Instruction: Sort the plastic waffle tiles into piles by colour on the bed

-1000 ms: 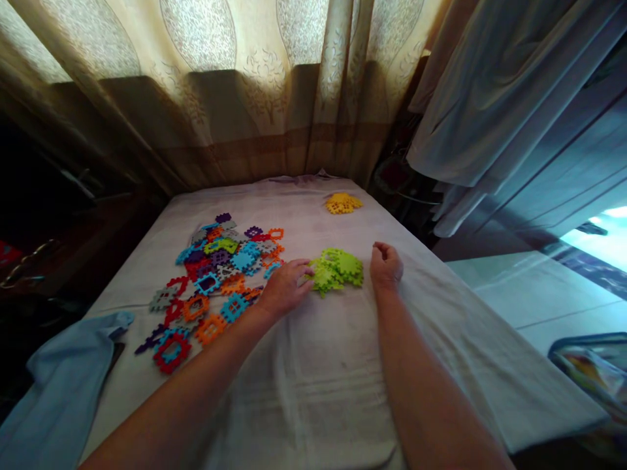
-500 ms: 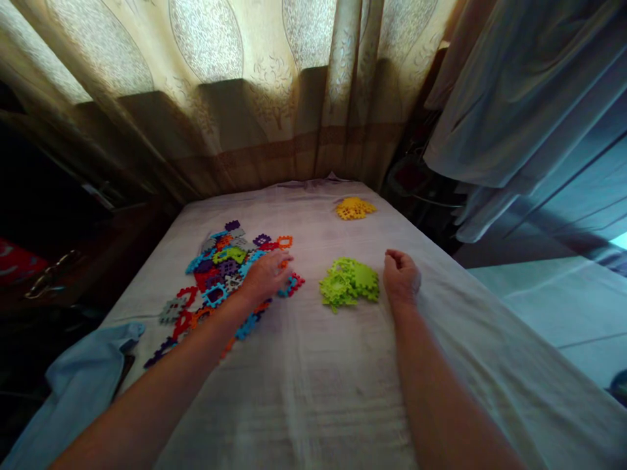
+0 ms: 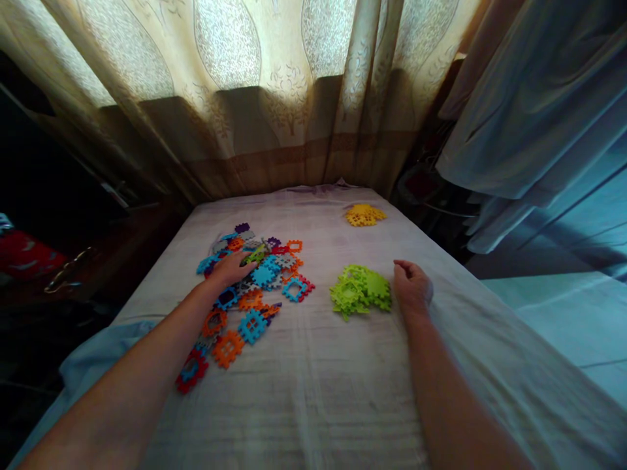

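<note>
My left hand (image 3: 229,269) reaches over a mixed heap of interlocking plastic building tiles (image 3: 264,273) in blue, orange, red, purple and grey. Its thumb and fingers close on a lime green tile (image 3: 255,254), which tilts up from the heap. To the right lies a pile of lime green tiles (image 3: 360,290), some with cut-out centres. Just beyond that pile, my right hand (image 3: 413,285) rests on the sheet with its fingers curled in. Nothing shows in it. Farther back sits a small pile of yellow tiles (image 3: 365,215).
A pale sheet (image 3: 313,405) covers the surface. Patterned curtains (image 3: 289,124) hang behind it, and grey-white cloth (image 3: 494,130) hangs at the right. A light blue cloth (image 3: 98,359) lies at the left edge. A red item (image 3: 29,254) is farther left.
My left hand has moved left across the heap, from its right edge to the lime green tile, which has shifted and tilted. My right hand stays beside the green pile. The view has shifted slightly.
</note>
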Demonstrator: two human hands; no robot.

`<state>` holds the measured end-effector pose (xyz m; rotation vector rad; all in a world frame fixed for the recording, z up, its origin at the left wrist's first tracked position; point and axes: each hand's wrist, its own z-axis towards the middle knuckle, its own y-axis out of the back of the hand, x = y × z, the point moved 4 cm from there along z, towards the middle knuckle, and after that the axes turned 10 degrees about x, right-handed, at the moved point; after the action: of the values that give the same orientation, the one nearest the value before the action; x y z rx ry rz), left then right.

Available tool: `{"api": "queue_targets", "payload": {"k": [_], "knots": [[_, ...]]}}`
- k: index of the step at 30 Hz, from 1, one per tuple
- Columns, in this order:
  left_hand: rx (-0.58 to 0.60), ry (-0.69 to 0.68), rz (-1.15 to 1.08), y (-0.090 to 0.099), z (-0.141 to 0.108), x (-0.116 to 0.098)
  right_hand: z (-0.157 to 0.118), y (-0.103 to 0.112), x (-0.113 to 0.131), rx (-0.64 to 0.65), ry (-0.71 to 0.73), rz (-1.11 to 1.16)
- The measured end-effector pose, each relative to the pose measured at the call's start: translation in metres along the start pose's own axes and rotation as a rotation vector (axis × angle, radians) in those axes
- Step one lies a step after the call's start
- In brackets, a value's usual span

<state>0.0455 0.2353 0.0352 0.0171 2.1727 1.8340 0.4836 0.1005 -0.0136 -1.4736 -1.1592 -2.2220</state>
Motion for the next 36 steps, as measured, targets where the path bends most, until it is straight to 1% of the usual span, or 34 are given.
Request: {"api": "queue_targets", "payload": {"k": [3, 7, 9, 12, 14, 18, 20, 23, 27, 29, 31, 32, 34, 36], "knots": [[0.002, -0.069, -0.024, -0.004, -0.020, -0.008, -0.001, 0.001, 0.004, 0.015, -0.017, -0.009], [-0.073, -0.141, -0.129, -0.006, -0.051, -0.010, 0.000, 0.001, 0.005, 0.027, -0.002, -0.018], [-0.100, -0.124, -0.166, -0.006, -0.061, -0.008, 0.000, 0.000, 0.004, 0.030, 0.003, -0.032], [-0.122, -0.073, -0.174, -0.006, -0.070, -0.005, 0.001, 0.001, 0.002, 0.029, 0.025, -0.047], [-0.143, -0.057, -0.140, -0.004, -0.074, -0.005, 0.001, 0.001, 0.003, 0.033, 0.036, -0.053], [-0.188, -0.031, -0.015, 0.000, -0.081, -0.010, 0.001, 0.001, 0.005, 0.055, 0.005, -0.064], [-0.221, -0.006, -0.002, 0.003, -0.085, -0.012, 0.000, 0.002, 0.007, 0.055, -0.004, -0.059], [-0.257, 0.045, -0.127, 0.010, -0.090, -0.010, 0.000, 0.002, 0.009, 0.056, -0.010, -0.050], [-0.257, 0.127, -0.418, 0.020, -0.092, 0.000, -0.001, 0.003, 0.009, 0.049, -0.012, -0.049], [-0.235, 0.140, -0.590, 0.024, -0.091, -0.002, -0.001, 0.002, 0.009, 0.048, -0.007, -0.046], [-0.199, 0.122, -0.746, 0.025, -0.090, -0.012, 0.000, 0.001, 0.008, 0.048, 0.000, -0.042], [-0.173, 0.100, -0.801, 0.025, -0.088, -0.021, 0.000, 0.001, 0.007, 0.049, 0.003, -0.040], [-0.101, 0.033, -0.865, 0.020, -0.085, -0.047, 0.000, 0.001, 0.007, 0.055, 0.005, -0.040], [-0.011, -0.038, -0.914, 0.010, -0.080, -0.080, 0.001, 0.001, 0.008, 0.075, -0.006, -0.048]]}}
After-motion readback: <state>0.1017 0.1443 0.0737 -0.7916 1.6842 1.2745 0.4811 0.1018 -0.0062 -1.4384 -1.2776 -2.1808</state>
